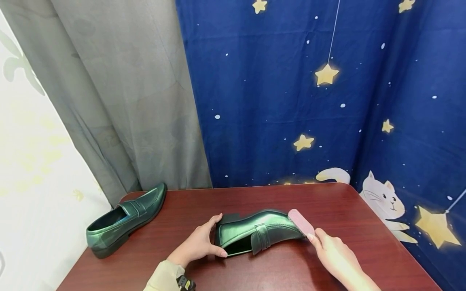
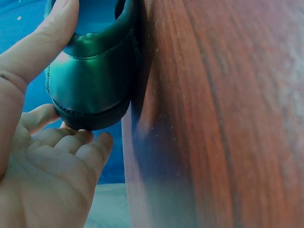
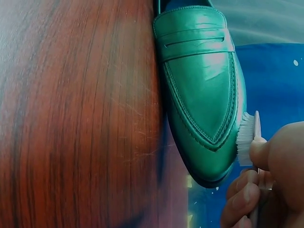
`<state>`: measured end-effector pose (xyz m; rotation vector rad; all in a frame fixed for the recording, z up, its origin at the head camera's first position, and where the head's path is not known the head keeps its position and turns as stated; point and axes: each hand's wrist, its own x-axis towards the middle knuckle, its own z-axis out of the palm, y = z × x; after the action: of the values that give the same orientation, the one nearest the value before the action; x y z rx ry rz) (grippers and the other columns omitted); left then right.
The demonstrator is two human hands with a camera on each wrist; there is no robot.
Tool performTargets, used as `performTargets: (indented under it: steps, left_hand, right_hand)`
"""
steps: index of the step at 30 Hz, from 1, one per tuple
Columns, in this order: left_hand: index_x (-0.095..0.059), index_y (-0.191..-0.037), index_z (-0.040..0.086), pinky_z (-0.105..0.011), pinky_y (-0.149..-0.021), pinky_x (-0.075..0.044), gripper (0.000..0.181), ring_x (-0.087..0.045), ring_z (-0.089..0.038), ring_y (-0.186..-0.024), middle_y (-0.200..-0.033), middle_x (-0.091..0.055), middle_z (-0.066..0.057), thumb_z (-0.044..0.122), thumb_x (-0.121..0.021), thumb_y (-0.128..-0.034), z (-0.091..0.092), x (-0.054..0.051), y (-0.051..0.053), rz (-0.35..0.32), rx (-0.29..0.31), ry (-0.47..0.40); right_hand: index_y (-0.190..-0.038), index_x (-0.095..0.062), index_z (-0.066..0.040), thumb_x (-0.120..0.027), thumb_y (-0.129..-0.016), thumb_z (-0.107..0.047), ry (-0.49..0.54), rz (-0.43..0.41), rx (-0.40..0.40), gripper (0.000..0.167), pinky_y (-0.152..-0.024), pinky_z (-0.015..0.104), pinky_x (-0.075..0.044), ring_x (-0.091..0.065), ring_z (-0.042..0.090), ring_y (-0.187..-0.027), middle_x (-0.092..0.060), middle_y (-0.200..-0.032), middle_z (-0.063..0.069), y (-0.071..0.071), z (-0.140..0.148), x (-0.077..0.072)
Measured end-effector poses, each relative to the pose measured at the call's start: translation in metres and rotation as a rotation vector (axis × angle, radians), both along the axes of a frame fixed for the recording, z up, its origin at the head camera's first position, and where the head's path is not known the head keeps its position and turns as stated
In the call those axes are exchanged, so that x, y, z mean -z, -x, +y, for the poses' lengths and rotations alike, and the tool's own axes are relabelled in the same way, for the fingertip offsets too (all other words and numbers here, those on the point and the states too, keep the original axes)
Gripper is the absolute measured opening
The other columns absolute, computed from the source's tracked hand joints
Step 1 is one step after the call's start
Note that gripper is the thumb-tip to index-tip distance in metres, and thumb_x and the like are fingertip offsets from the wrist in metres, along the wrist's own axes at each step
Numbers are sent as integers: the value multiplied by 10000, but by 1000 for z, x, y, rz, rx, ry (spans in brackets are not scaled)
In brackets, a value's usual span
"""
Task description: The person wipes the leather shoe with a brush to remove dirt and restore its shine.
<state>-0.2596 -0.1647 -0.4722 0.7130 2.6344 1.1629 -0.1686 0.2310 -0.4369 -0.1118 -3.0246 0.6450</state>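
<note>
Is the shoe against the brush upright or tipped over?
Tipped sideways: in the head view, the shoe has its opening facing the person and its heel away.

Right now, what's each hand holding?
Left hand: gripping the tilted, shiny green leather-look loafer.
Right hand: holding the pink-backed, white-bristled brush.

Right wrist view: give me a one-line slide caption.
Fingers hold a white-bristled brush against the front of a green shoe on a brown table.

2 glossy, smooth leather-look shoes (image 1: 278, 223) (image 1: 132, 220), shiny wood-grain table (image 1: 196, 204)
</note>
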Motion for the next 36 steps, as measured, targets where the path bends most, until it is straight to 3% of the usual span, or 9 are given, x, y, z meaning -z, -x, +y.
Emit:
performTargets:
  steps: [10, 24, 36]
  left_hand:
    - [-299, -1587, 104, -573, -1096, -405, 1152, -474, -348, -1408, -1591, -412, -133, 405, -935, -674, 0, 1, 0, 29, -2, 4]
    - [-301, -1588, 119, -571, -1096, -410, 1150, -475, -352, -1407, -1593, -411, -130, 424, -930, -675, -1, 0, 0, 15, -1, 6]
    - [-295, -1588, 108, -578, -1098, -404, 1146, -473, -349, -1408, -1600, -400, -128, 396, -933, -681, 0, 1, 0, 29, 0, 0]
  right_hand:
    - [-960, -558, -154, -550, -1032, -364, -24, 14, -6, 222, -577, 433, -420, -554, 233, -655, -559, -718, 33, 6, -4, -6]
    - [-965, -568, -151, -602, -1003, -321, -25, 80, -15, 177, -562, 467, -437, -616, 273, -677, -615, -759, 72, 13, -12, -8]
    - [-924, -545, -164, -604, -1001, -307, -13, 99, -35, 173, -555, 416, -400, -549, 219, -638, -547, -700, 28, 14, -24, -9]
